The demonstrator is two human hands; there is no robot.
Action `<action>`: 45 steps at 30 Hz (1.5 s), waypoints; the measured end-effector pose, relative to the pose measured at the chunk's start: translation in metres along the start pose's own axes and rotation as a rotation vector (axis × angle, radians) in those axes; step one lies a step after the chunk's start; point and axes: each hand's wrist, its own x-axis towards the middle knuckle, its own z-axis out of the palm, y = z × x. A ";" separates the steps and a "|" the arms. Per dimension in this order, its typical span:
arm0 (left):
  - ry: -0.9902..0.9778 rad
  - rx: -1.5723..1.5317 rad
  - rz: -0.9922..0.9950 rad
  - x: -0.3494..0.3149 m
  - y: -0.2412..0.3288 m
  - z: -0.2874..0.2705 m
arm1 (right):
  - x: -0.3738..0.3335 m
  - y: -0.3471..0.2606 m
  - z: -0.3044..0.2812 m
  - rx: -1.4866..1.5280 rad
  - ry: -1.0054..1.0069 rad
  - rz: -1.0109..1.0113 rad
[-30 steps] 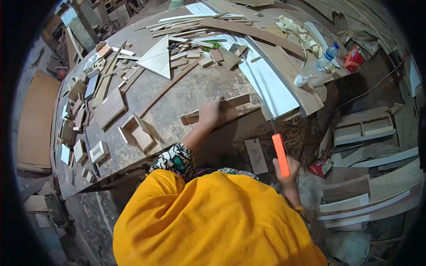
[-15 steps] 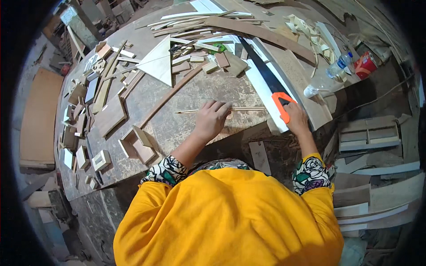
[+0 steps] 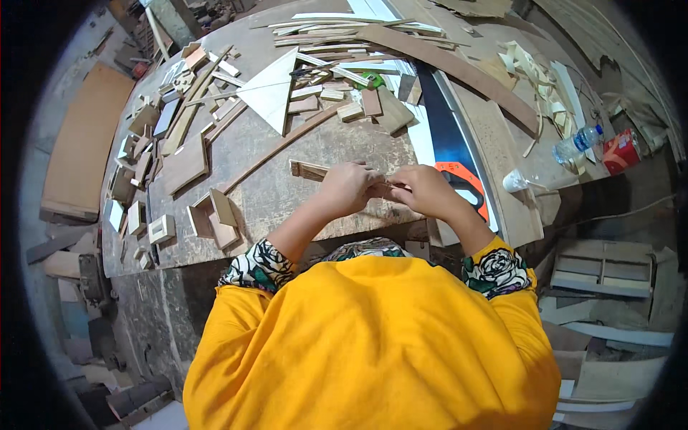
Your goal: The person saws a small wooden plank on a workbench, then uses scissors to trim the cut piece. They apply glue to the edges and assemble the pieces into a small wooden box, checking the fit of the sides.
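Note:
Close to the table's near edge, my left hand is closed around a thin wooden strip, whose flat end sticks out to the left. My right hand pinches at the strip's other end, its fingertips almost meeting those of my left. What lies between the two hands is mostly hidden by my fingers. Just beyond my right hand, a handsaw with a dark blade and orange handle rests untouched on white boards, blade pointing away.
Small box-like wooden pieces and offcuts cover the table's left side. A white triangular panel and a pile of thin strips lie farther back. At right are a plastic bottle, a red packet and a white cup.
My right hand has let go of the saw handle and moved left to the strip. The strip has been lifted and turned in my left hand. The saw now lies on the boards.

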 end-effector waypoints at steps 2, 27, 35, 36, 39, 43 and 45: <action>-0.020 -0.013 -0.014 0.002 0.002 0.000 | 0.001 0.008 -0.001 0.059 -0.033 -0.043; -0.256 -0.140 -0.294 -0.003 -0.003 0.012 | 0.031 0.031 0.021 -0.003 -0.227 -0.082; -0.017 -0.874 -0.717 -0.071 -0.012 -0.009 | 0.084 0.085 0.009 0.122 0.212 0.128; 0.036 -0.906 -0.751 -0.081 -0.011 -0.010 | 0.094 0.098 0.009 0.128 0.247 0.213; 0.191 -0.980 -0.816 -0.113 -0.020 -0.005 | 0.120 0.118 0.005 -0.107 0.351 0.271; 0.378 -1.063 -0.817 -0.145 -0.025 0.003 | 0.169 0.121 0.017 -0.254 0.373 0.141; 0.404 -1.058 -0.873 -0.160 -0.027 0.007 | 0.198 0.113 0.025 -0.181 0.321 0.038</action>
